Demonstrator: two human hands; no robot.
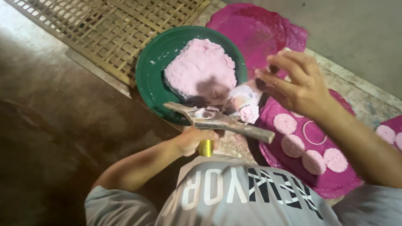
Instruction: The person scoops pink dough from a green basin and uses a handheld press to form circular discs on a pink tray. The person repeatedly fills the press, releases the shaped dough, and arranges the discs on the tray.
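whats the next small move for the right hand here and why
Probably lower the right hand to the magenta sheet and set down the small pink bit pinched in its fingers. Four pink rounds already lie there in a curve, with bare sheet beside them. The left hand grips the metal press by the green bowl of pink dough.

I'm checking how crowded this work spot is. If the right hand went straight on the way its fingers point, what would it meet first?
The right hand points left, toward the green bowl. Going on, it would probably first meet the pink dough heaped in that bowl, though depth is hard to judge from above.
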